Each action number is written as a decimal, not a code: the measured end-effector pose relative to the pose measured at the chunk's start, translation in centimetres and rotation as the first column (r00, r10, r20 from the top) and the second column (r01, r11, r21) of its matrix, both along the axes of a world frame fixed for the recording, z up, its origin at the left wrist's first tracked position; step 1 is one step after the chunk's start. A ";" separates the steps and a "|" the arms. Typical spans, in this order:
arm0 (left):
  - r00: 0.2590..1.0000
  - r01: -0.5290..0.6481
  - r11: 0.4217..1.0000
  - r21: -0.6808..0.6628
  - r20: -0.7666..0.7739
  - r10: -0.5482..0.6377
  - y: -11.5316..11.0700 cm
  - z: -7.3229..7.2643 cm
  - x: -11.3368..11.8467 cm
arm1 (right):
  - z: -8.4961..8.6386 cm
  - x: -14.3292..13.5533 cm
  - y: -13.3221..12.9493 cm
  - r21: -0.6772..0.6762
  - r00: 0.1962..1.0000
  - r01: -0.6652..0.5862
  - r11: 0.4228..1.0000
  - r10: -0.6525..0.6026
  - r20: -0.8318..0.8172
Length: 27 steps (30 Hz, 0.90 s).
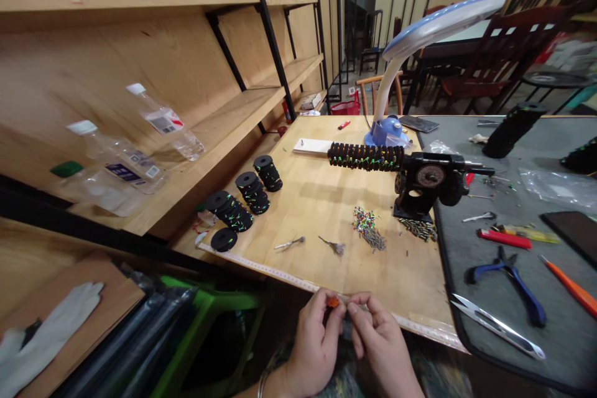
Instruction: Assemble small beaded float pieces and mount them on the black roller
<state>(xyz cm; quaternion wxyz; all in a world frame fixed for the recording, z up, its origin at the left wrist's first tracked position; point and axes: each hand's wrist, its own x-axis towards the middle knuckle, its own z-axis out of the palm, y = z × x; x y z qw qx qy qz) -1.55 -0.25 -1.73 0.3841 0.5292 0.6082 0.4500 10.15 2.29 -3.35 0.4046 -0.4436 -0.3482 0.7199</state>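
Just in front of the table's near edge, my left hand (318, 333) is closed in a pinch on a small orange tuft-like piece (333, 302). My right hand (379, 337) touches its fingertips to those of the left, also pinched; whatever it grips is too small to make out. On the wooden table (317, 199) beyond lie a pile of small multicoloured beads (364, 217), grey metal bits (375, 239) beside them and two small tufted bundles, one grey (333, 245) and one pale-stemmed (290, 243).
A black clamp device (422, 180) holds a ridged black roll (366, 156) under a blue-white lamp (387, 74). Stacked black foam spools (231, 211) stand left. On the grey mat (485, 323) lie blue pliers (508, 280), tweezers-like snips (499, 326) and an orange tool (571, 286). Shelves with bottles (130, 165) border the left.
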 end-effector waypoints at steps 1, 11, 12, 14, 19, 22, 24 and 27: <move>1.000 0.004 1.000 0.001 -0.002 -0.004 0.0 0.1 0.0 | 0.0 0.0 0.0 -0.009 1.000 0.009 1.000 -0.009 -0.006; 0.984 0.138 0.987 -0.077 0.128 -0.127 0.0 0.2 -0.2 | -0.5 1.0 0.6 0.029 0.993 0.111 0.993 -0.111 0.029; 0.979 0.154 0.985 -0.082 0.148 -0.141 0.0 0.4 -0.3 | -0.4 1.1 0.7 0.050 0.993 0.106 0.993 -0.109 0.050; 0.972 0.180 0.980 -0.086 0.171 -0.163 0.0 0.7 -0.4 | -0.2 1.0 0.7 0.087 0.992 0.097 0.991 -0.104 0.077; 0.962 0.216 0.974 -0.072 0.188 -0.199 -0.1 1.4 -0.6 | 0.0 0.8 0.6 0.131 0.988 0.114 0.985 -0.126 0.091; 0.949 0.209 0.974 -0.091 0.258 -0.179 -0.2 1.4 -0.6 | -0.1 0.8 0.3 0.149 0.984 0.122 0.981 -0.139 0.111; 0.936 0.196 0.969 -0.151 0.324 -0.138 -0.1 1.2 -0.5 | -0.2 0.8 0.0 0.155 0.981 0.120 0.981 -0.141 0.132; 0.925 0.193 0.959 -0.207 0.363 -0.107 0.1 0.9 -0.6 | -0.2 1.0 -0.3 0.166 0.973 0.126 0.978 -0.155 0.171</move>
